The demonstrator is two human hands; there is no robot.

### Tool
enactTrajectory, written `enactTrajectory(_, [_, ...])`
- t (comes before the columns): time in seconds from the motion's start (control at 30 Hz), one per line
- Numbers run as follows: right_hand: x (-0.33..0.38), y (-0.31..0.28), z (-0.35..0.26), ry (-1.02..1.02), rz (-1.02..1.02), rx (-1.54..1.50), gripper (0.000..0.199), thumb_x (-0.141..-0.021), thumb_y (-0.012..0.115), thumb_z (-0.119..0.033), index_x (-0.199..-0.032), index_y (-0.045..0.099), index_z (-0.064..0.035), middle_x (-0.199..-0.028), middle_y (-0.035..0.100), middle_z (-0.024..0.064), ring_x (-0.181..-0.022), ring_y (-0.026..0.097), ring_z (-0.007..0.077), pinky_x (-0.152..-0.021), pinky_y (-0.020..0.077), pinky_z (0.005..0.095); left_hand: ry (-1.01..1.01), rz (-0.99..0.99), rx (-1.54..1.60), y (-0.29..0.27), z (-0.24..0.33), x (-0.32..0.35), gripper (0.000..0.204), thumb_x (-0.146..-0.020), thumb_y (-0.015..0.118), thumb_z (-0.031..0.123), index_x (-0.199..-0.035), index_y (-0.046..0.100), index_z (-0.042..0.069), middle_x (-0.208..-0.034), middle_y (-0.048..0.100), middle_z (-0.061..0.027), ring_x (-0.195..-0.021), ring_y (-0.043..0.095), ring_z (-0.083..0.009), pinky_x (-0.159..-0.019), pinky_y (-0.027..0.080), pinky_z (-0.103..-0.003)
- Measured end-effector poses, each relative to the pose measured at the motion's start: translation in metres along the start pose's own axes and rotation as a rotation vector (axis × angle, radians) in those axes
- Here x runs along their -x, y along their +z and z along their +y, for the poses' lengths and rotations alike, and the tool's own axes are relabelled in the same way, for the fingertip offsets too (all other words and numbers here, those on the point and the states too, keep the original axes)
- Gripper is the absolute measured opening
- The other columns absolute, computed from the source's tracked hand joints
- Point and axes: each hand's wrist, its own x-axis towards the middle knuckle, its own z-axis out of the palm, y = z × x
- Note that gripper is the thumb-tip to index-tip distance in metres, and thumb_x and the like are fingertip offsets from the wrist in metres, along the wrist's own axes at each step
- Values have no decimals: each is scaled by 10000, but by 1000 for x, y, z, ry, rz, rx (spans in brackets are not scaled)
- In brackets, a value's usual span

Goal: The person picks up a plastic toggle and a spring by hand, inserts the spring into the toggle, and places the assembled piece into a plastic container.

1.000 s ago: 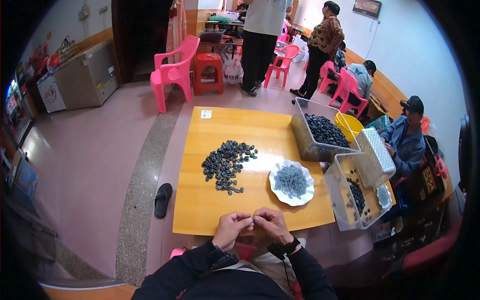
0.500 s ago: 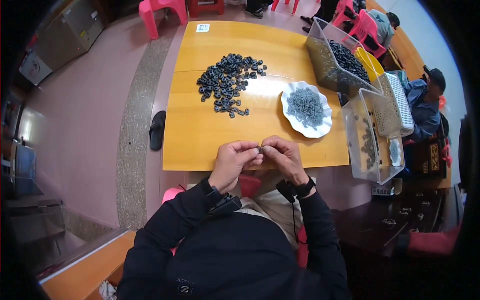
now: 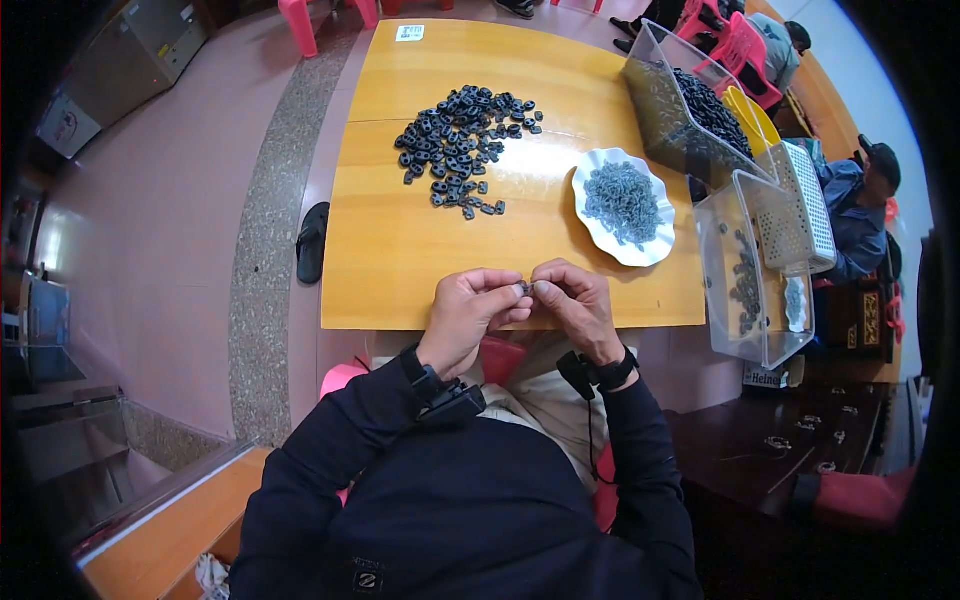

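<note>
Just above the table's near edge, my left hand is closed, with thumb and forefinger pinching a small dark part. My right hand meets it from the other side, its fingertips pressed together at the same spot. Whatever lies between the right fingertips is too small and covered to make out. Beyond my hands, a loose pile of small black pieces with holes is spread over the yellow wooden table. To the right of the pile, a white wavy-edged plate holds a heap of small greyish translucent pieces.
Along the table's right side stand a clear bin filled with black pieces, a yellow bowl, a white perforated basket and a clear box with dark parts inside. A person sits beyond them. A black slipper lies on the floor at left.
The view has shifted slightly, so the table sits a little higher in the picture. Both hands stay together at the near edge; the fingertips look slightly farther apart around the dark part.
</note>
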Motion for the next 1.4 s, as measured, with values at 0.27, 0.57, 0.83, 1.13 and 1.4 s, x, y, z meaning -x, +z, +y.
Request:
enactTrajectory(0.27, [-2,-1,3,-37,-11,45,78,-901,600,-49,-923,627,21,-869,600,9,-765,528,65,-687,437,200,-7,9,9,0,0,-1,181,-882,600,16,-1038,580,-72,-906,660,-127,-785,673,-150,-724,573,-239])
enactTrajectory(0.57, [-1,0,2,-50,-4,44,66,-893,599,-33,-910,628,24,-865,603,19,-776,532,71,-692,436,205,-13,12,25,0,1,-1,175,-885,599,14,-1037,580,-70,-903,657,-127,-787,672,-151,-726,574,-240])
enactTrajectory(0.83, [-2,-1,2,-43,-15,79,65,-883,613,-31,-901,633,27,-868,609,25,-780,540,78,-700,439,208,-6,7,15,-1,-1,-1,167,-883,603,13,-1032,586,-60,-906,659,-121,-792,672,-152,-729,573,-244])
enactTrajectory(1.13, [-2,0,1,-55,-16,82,70,-865,632,-34,-889,646,30,-878,624,36,-776,562,89,-700,448,213,-8,10,4,0,-2,-1,167,-882,607,13,-1028,590,-67,-910,660,-119,-792,670,-146,-726,571,-242])
enactTrajectory(1.4, [-3,2,0,-113,-9,162,59,-854,637,-26,-853,653,31,-845,635,53,-758,574,99,-677,456,223,36,16,-21,-2,-6,-1,163,-882,607,5,-1030,594,-63,-892,662,-113,-767,672,-145,-706,575,-246])
